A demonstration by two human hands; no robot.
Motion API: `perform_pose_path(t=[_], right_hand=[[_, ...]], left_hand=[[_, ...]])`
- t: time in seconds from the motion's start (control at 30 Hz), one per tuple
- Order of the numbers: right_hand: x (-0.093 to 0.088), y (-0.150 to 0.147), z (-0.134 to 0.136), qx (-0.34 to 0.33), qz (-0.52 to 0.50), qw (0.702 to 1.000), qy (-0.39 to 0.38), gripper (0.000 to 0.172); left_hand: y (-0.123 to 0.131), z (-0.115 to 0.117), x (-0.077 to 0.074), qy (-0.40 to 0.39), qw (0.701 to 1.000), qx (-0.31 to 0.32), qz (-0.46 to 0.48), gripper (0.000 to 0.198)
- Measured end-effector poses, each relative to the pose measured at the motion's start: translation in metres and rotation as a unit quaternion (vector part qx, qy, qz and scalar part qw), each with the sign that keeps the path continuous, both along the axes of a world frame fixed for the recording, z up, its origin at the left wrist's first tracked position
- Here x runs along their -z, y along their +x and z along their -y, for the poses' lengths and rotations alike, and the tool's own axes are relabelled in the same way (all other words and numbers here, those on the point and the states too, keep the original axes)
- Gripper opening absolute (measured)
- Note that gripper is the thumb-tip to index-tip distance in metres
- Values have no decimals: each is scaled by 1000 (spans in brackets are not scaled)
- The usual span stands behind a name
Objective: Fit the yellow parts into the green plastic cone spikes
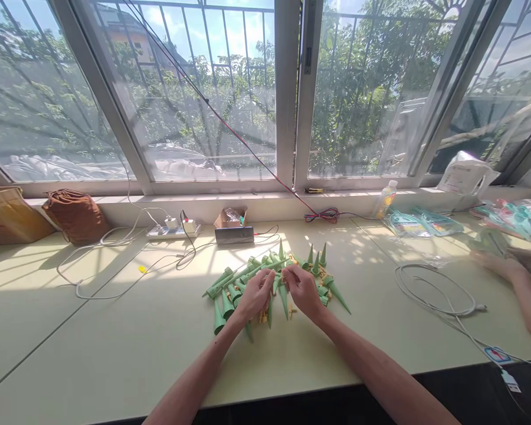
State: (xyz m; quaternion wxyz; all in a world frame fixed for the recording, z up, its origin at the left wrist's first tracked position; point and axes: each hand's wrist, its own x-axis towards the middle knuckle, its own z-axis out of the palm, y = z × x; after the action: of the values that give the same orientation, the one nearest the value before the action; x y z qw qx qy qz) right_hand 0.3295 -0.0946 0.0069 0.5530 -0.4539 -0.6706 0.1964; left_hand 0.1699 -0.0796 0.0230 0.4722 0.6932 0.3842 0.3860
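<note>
Bench: the pale bench (115, 354) carries everything, its front edge running beneath the forearms and its back edge along the window sill
Green heap: the heap of green spikes (227, 306) lies about midway between the front and back edges, well in from both side edges; the spikes look like hollow plastic, so probably light, stiff and rather smooth, apt to roll
Right hand: the right hand (302, 290) reaches over the heap, fingers drawn in close together at the tips; I cannot tell what they pinch
Left hand: the left hand (257, 293) faces it, thumb and fingers also drawn in; I cannot tell whether they close on anything
Short spike: a short green spike (276, 284) points towards the front edge between the hands, best held by its wide end
Yellow fittings: the yellow fittings (292, 311) look thin and perhaps breakable, better gripped at the body
</note>
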Motion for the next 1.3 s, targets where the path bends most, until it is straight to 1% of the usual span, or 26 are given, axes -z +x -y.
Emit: perform_pose_path(t=[0.13,0.2,0.57,0.8,1.0,1.1,1.2,1.3], right_hand=[[-1,0,1,-4,2,1000,5,30],[-2,1,1,-6,8,1000,11,30],[0,1,-1,-17,-3,1000,-4,33],[-4,-1,1,-24,-13,1000,-7,33],[-7,-2,3,-40,-2,999,1,25],[-6,-1,2,-46,-3,999,7,25],[-4,-1,1,-50,2,999,6,27],[-2,0,-1,-49,6,999,5,28]], left_hand=[[0,2,-2,-21,999,29,12,42],[-1,2,-3,-21,999,32,18,42],[-1,2,-1,18,999,2,41,40],[-3,-1,-1,-18,997,-5,71,40],[-5,-3,-2,-54,993,-25,104,40],[-5,-2,-4,-73,990,-31,114,42],[-5,-1,-4,-69,991,-26,108,44],[-6,-1,-3,-50,994,-15,94,42]])
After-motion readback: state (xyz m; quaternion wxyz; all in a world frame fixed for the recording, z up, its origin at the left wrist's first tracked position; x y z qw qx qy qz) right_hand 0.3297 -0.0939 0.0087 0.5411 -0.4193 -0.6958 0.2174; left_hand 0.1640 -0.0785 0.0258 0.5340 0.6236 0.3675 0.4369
